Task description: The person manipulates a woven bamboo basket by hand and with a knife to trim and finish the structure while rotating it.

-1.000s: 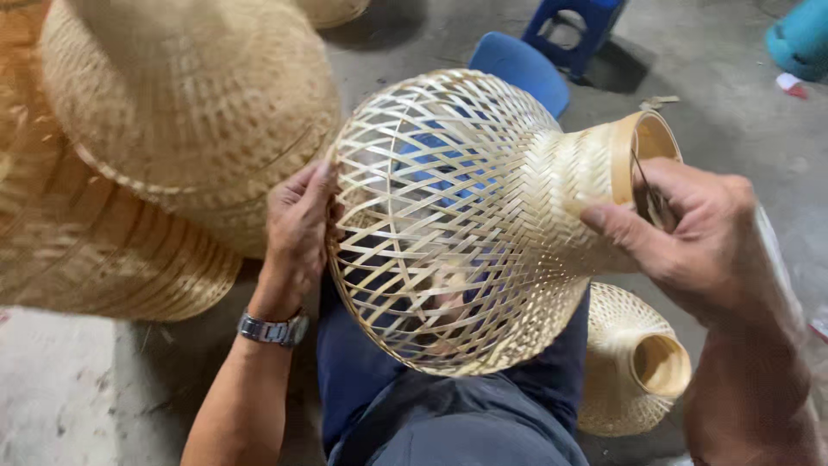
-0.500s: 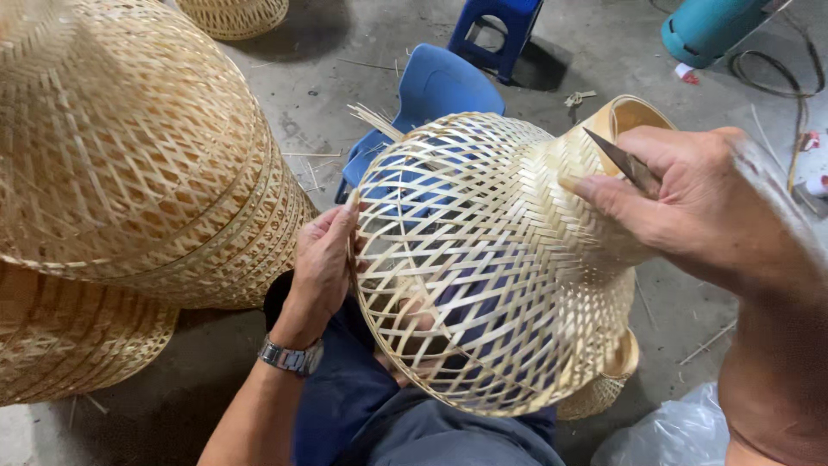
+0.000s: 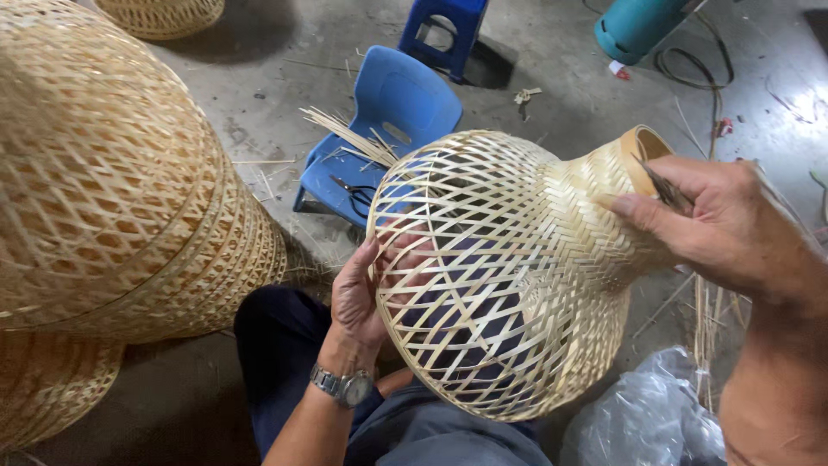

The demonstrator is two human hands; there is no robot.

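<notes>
Presently we observe a bell-shaped woven bamboo shade (image 3: 509, 267) held above the lap of a seated person, lying on its side. Its long axis runs from lower left to upper right: the wide open mouth faces down and left toward the person's legs, while the narrow neck with its solid band rim (image 3: 642, 151) points up and right. The left hand (image 3: 362, 298) is at the wide end, fingers curled round the rim of the mouth and reaching inside the lattice, so it grips the shade; a metal wristwatch (image 3: 345, 386) sits on that wrist. The right hand (image 3: 720, 229) closes round the neck, thumb laid flat along the tightly woven section, and it also pinches a thin dark blade-like tool (image 3: 660, 185) against the neck rim; we cannot tell exactly what the tool is. Behind the shade stands a small blue plastic chair (image 3: 405, 108) with loose bamboo strips (image 3: 349, 136) and a pair of scissors (image 3: 354, 192) on its seat. To the left, near the person's knee, sits a stack of large woven shades (image 3: 121, 198) on the concrete floor (image 3: 561, 69). A crumpled clear plastic bag (image 3: 647, 414) lies at lower right, just beside the shade's lower edge. A teal cylinder (image 3: 638, 26) lies at the top, well apart.
</notes>
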